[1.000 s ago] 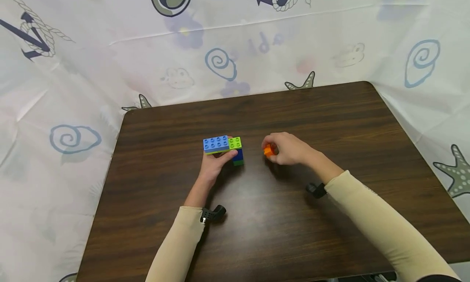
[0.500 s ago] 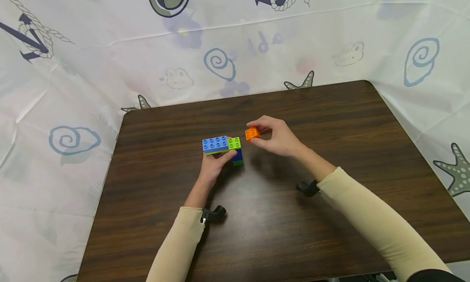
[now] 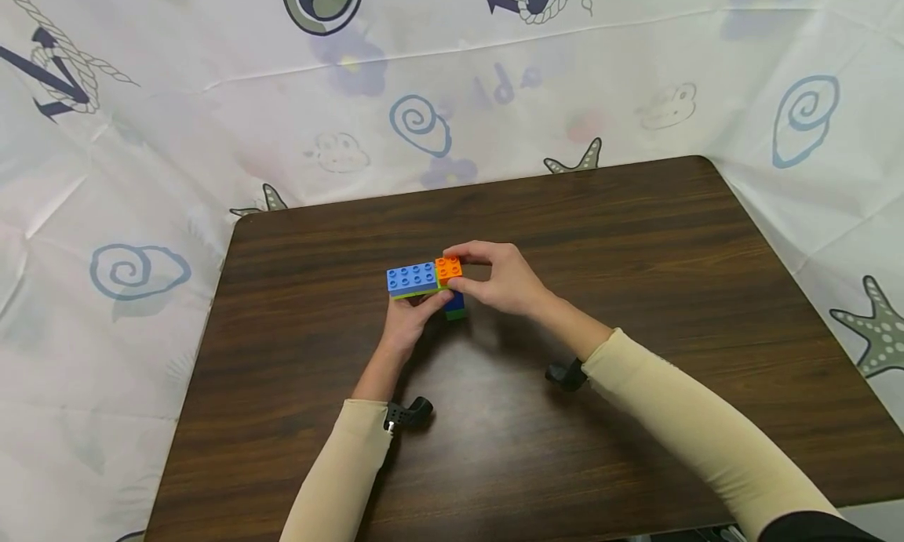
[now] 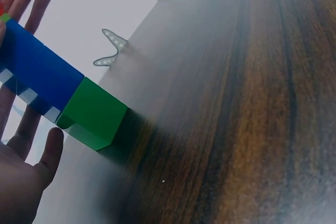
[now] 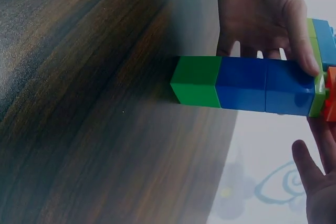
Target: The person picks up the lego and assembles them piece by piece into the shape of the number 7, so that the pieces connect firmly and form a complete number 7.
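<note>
A toy brick tower stands on the table, with a green brick (image 5: pixel 197 82) at its foot and two dark blue bricks (image 5: pixel 268 85) stacked above. A thin lime plate (image 5: pixel 317 98) caps them and reaches left under a light blue brick (image 3: pixel 412 278). My left hand (image 3: pixel 406 322) grips the tower just below the plate, its thumb on the near side. Between thumb and fingers, my right hand (image 3: pixel 510 279) pinches an orange brick (image 3: pixel 448 269) at the plate's right end, beside the light blue brick. In the right wrist view, a stud shows between plate and orange brick.
The dark wood-grain table (image 3: pixel 636 236) stretches around both hands. A white printed cloth (image 3: pixel 494 118) hangs behind its far edge and along its sides. Each wrist wears a small black camera, such as the left wrist's black camera (image 3: pixel 411 413).
My right hand has lifted the orange brick and carried it left, from beside the tower to the top of the lime plate. My left hand has kept its grip in place.
</note>
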### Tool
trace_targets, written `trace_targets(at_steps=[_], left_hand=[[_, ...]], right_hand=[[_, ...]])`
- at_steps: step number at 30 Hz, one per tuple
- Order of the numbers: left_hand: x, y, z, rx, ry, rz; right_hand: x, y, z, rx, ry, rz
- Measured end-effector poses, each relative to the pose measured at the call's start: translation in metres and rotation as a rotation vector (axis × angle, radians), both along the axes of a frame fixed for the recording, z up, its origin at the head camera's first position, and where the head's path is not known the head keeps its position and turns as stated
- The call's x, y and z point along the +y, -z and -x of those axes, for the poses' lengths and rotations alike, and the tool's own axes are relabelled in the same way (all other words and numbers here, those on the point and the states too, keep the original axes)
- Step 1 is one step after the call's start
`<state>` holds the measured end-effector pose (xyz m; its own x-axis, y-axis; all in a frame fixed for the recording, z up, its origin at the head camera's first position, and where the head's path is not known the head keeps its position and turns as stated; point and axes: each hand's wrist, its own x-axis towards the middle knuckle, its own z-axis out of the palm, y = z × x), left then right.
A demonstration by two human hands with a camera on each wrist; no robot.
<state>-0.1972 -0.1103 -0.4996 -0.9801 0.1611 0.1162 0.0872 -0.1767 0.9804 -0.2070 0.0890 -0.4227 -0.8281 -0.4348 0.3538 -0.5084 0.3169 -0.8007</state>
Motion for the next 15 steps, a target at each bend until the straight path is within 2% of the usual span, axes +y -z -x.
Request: trace_targets(at_steps=[6, 15], left_hand=[[0.0014, 0.0007, 0.0021, 0.031, 0.005, -0.009], [0.0010, -0.0015, -0.0002, -0.024, 0.001, -0.016]], right_hand=[[-0.0010, -0.0010, 0.0007, 0.023, -0.005, -0.038], [0.0003, -0.0008, 0.0042, 0.059, -0.016, -0.103]])
